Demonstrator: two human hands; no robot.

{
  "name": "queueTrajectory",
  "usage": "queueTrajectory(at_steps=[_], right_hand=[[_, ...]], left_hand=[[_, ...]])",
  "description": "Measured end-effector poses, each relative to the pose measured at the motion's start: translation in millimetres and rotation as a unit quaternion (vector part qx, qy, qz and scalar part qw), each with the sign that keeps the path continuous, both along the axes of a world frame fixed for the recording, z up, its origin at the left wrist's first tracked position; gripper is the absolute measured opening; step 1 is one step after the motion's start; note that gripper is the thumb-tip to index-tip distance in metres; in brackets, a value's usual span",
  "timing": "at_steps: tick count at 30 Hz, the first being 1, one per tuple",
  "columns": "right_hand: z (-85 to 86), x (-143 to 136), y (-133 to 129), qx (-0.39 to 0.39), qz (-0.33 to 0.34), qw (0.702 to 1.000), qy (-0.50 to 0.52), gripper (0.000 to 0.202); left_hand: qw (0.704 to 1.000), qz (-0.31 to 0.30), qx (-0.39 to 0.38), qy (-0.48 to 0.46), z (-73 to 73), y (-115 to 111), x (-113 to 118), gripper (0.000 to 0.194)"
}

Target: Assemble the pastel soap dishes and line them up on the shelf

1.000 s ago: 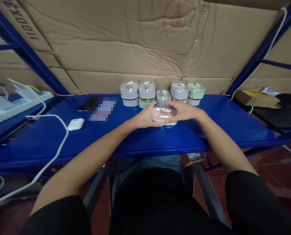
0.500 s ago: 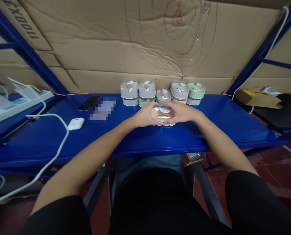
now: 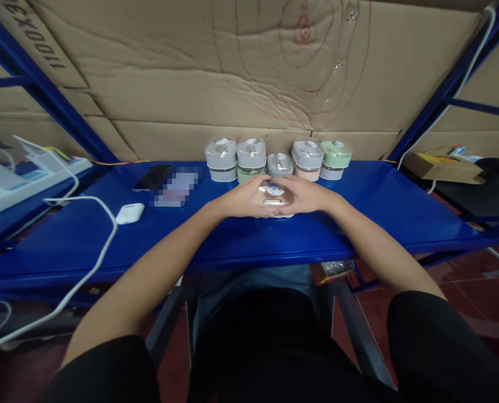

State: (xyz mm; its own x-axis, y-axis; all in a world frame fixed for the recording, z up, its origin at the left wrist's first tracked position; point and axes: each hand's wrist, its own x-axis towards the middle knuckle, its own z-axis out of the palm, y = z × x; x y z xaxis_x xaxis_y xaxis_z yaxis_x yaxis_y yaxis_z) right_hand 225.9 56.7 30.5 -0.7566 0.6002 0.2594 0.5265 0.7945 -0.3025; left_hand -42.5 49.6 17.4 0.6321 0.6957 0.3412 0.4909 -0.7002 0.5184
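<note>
A pinkish-brown container [image 3: 279, 196] with a clear lid and a round sticker is held above the blue table [image 3: 249, 240]. My left hand [image 3: 249, 198] wraps round its left side and my right hand [image 3: 310, 196] round its right side. The fingertips of both hands nearly meet at its front and back. Behind it stand similar containers, most stacked in twos: a grey stack [image 3: 222, 159], a grey one on a green one [image 3: 251, 157], a single grey one [image 3: 280, 164], a grey one on a pink one [image 3: 307, 157] and a green one on a grey one [image 3: 336, 155].
A white earbud case [image 3: 130, 213], a black object [image 3: 153, 176] and a pixelated item [image 3: 177, 187] lie on the left. A white cable [image 3: 102, 252] crosses the left front. Cardboard [image 3: 169, 67] stands behind; an open carton [image 3: 442, 169] sits at the right.
Both hands and the pinkish-brown container have shifted slightly to the left. Their grip on it looks the same, and the stacked containers remain in place.
</note>
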Motion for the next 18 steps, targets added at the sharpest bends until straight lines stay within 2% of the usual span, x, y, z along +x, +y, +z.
queueTrajectory(at_steps=[6,10,14,18], right_hand=[[-4.2,-6.2,0.3,-0.002,-0.028,1.000,0.010,0.102],[-2.6,-3.3,5.2,0.021,-0.089,0.995,0.045,0.087],[-9.7,3.4,22.2,0.062,-0.182,0.977,0.095,0.085],[-22.7,6.4,43.5,0.067,-0.193,0.977,0.067,0.084]], left_hand=[[0.994,0.031,0.004,0.106,11.9,-2.6,-5.6,0.106],[0.991,0.039,0.003,0.130,17.6,-0.9,-10.5,0.102],[0.988,0.038,-0.006,0.151,23.1,-1.3,-11.2,0.091],[0.981,0.068,-0.021,0.178,27.3,-3.8,-11.7,0.095]])
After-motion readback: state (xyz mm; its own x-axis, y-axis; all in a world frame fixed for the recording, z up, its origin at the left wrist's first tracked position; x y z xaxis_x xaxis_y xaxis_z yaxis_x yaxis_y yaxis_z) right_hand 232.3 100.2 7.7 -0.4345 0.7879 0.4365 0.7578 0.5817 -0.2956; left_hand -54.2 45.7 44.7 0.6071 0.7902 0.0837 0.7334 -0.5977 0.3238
